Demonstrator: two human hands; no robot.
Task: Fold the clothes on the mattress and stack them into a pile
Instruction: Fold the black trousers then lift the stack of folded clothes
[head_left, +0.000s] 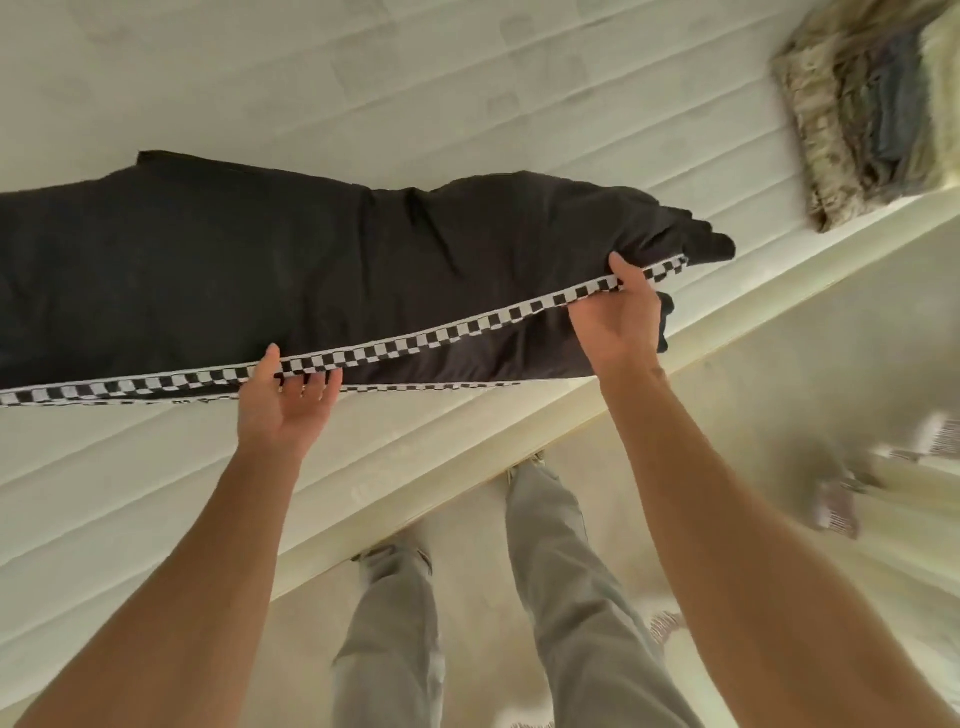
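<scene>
Black trousers (260, 270) with a black-and-white checkered side stripe lie lengthwise across the white quilted mattress (363, 93). My left hand (288, 400) grips the checkered edge near the middle, thumb on top and fingers under the cloth. My right hand (618, 317) pinches the same edge near the bunched waist end at the right. The near edge is lifted a little off the mattress. The trousers' left end runs out of the frame.
A stack of folded clothes (872, 104) sits at the mattress's far right corner, blurred. The mattress edge (467, 467) runs diagonally in front of my legs in grey trousers (561, 597). Small blurred items lie on the floor at right (841, 499).
</scene>
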